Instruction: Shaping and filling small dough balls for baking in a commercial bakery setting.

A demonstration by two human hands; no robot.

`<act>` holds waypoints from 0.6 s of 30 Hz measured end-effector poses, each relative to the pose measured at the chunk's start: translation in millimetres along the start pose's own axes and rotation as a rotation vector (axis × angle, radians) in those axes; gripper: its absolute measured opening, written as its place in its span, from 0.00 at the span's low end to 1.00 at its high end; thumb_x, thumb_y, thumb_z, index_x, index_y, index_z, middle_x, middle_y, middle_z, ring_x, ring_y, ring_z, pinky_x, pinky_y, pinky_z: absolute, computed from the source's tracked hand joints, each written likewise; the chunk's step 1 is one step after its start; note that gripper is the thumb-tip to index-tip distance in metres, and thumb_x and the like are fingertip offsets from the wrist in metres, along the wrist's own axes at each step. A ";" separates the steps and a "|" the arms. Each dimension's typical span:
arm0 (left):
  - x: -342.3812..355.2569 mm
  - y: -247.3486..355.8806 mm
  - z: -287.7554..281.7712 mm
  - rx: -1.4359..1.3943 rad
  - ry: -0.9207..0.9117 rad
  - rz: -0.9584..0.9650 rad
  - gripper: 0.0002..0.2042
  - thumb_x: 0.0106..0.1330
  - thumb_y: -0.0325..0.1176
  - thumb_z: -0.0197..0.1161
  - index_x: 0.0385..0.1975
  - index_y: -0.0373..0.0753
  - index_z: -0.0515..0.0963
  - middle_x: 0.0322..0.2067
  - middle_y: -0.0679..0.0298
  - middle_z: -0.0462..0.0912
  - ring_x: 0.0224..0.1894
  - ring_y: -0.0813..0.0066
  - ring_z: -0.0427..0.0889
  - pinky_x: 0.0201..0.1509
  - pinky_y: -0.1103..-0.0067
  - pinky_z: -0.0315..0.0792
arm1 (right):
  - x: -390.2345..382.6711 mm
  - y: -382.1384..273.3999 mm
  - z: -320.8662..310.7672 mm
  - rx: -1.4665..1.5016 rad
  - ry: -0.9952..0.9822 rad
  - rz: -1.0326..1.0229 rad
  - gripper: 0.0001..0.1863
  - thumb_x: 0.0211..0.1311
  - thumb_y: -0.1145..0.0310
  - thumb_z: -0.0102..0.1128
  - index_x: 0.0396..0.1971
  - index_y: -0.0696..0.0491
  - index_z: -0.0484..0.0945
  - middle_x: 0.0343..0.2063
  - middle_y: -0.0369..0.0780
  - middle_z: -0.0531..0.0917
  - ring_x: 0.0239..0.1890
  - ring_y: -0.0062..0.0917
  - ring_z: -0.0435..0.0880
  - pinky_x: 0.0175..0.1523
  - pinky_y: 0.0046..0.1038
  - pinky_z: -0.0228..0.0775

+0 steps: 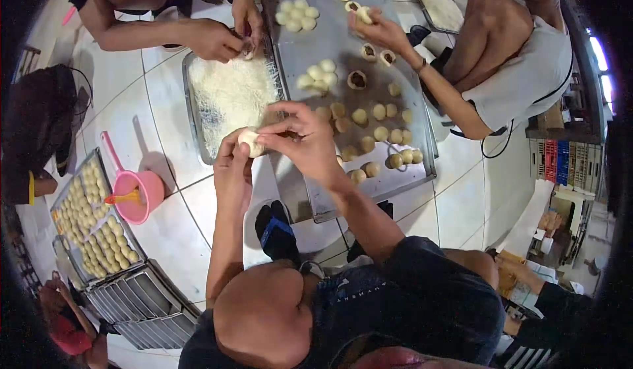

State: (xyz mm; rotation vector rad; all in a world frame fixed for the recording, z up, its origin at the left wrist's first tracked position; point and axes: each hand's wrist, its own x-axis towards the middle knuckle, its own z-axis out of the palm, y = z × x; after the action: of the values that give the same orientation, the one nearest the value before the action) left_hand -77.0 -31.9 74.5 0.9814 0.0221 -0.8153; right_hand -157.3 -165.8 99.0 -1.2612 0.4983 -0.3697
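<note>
A small pale dough ball (251, 142) is held between both my hands above the near end of a tray of pale shreds (231, 92). My left hand (232, 166) cups it from below, thumb and fingers closed around it. The thumb and fingertips of my right hand (300, 138) pinch its upper side. To the right lies a large metal tray (300, 53). White dough balls (318, 76) sit on it in clusters, with browner balls (379, 112) toward the near right. Several flattened dough rounds with dark filling (357, 80) lie at its far right.
Two people work across from me; a hand (382, 31) at far right holds dough, and hands (224, 41) at far left hover over the shreds. On the tiled floor at left stand a pink dipper (146, 194) with an orange-handled tool and a tray of dough balls (99, 221) beside stacked trays (135, 300).
</note>
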 end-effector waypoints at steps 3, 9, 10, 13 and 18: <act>7.9 -17.3 -3.2 0.124 0.028 0.069 0.11 0.67 0.27 0.59 0.47 0.36 0.71 0.45 0.60 0.76 0.42 0.75 0.75 0.45 0.82 0.72 | 1.2 20.8 -11.9 -0.070 0.018 -0.019 0.24 0.54 0.78 0.67 0.53 0.57 0.76 0.42 0.40 0.84 0.37 0.18 0.81 0.39 0.18 0.72; 12.2 -23.9 3.2 0.206 0.009 0.078 0.06 0.72 0.33 0.54 0.41 0.38 0.71 0.38 0.62 0.78 0.37 0.76 0.76 0.44 0.81 0.71 | -0.2 25.7 -18.9 -0.154 -0.052 -0.068 0.24 0.54 0.79 0.66 0.54 0.59 0.74 0.43 0.41 0.84 0.38 0.20 0.80 0.44 0.20 0.72; 12.1 -23.0 4.7 0.192 -0.005 0.058 0.06 0.73 0.34 0.53 0.40 0.38 0.70 0.36 0.63 0.78 0.36 0.77 0.76 0.45 0.81 0.71 | 0.0 23.7 -19.4 -0.159 -0.082 -0.077 0.24 0.54 0.80 0.66 0.53 0.60 0.74 0.43 0.42 0.83 0.39 0.20 0.79 0.46 0.21 0.71; 9.9 -23.0 17.1 0.137 -0.005 0.027 0.07 0.73 0.34 0.52 0.40 0.38 0.71 0.35 0.63 0.78 0.34 0.77 0.76 0.44 0.82 0.70 | 11.1 12.1 -45.0 -0.221 -0.039 0.096 0.22 0.55 0.77 0.66 0.52 0.57 0.76 0.43 0.39 0.82 0.39 0.20 0.79 0.45 0.20 0.71; 10.6 -21.0 7.5 0.189 0.031 0.008 0.07 0.73 0.34 0.51 0.40 0.39 0.71 0.33 0.63 0.77 0.33 0.77 0.75 0.42 0.82 0.69 | 101.8 14.3 -120.1 -0.634 0.019 0.145 0.25 0.48 0.69 0.72 0.48 0.57 0.77 0.36 0.36 0.82 0.36 0.18 0.77 0.42 0.18 0.69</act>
State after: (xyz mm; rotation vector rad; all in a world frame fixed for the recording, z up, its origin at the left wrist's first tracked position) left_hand -85.0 -50.0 59.6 1.1715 -0.0325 -0.8048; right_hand -137.8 -312.4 43.1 -1.8194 0.7529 -0.0959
